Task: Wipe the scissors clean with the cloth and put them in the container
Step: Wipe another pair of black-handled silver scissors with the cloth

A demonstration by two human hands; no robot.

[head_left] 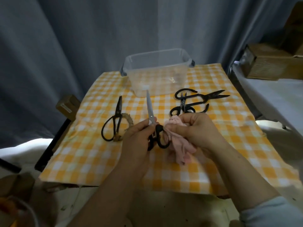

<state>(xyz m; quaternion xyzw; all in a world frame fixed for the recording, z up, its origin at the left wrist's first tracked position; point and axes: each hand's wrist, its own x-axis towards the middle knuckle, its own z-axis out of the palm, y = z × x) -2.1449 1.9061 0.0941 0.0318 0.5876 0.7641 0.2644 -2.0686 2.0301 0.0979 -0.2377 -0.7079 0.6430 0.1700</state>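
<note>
My left hand grips a pair of scissors with silver blades and black handles, blades pointing away from me toward the container. My right hand holds a bunched pink cloth pressed against the black handle loop. The clear plastic container stands at the back of the table; whether anything lies in it I cannot tell. An old black pair of scissors lies to the left on the checked tablecloth. Several black scissors lie in a pile to the right, just beyond my right hand.
A grey curtain hangs behind the table. Cardboard boxes stand at the far right on a white surface. A small brown box sits off the table's left edge. A frayed straw-coloured ring lies under the left scissors.
</note>
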